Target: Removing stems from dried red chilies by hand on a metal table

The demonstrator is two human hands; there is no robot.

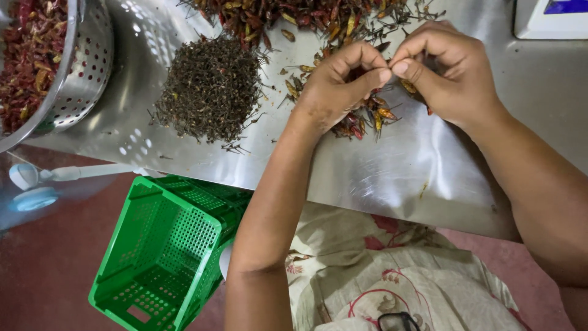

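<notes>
My left hand [340, 83] and my right hand [450, 70] meet fingertip to fingertip above a steel table [398, 171]. Between the pinched fingers sits a small dried chilli, mostly hidden by the fingers. Under my hands lies a scatter of dried red and orange chillies [367, 119]. A larger heap of dried chillies [288, 15] spreads along the far edge of the table. To the left of my left hand sits a dark mound of plucked stems [211, 89].
A perforated steel colander [86, 67] holding dried chillies stands at the far left. A green plastic crate [165, 257] rests on the reddish floor below the table edge. A white device [551, 21] occupies the top right corner. Floral cloth covers my lap.
</notes>
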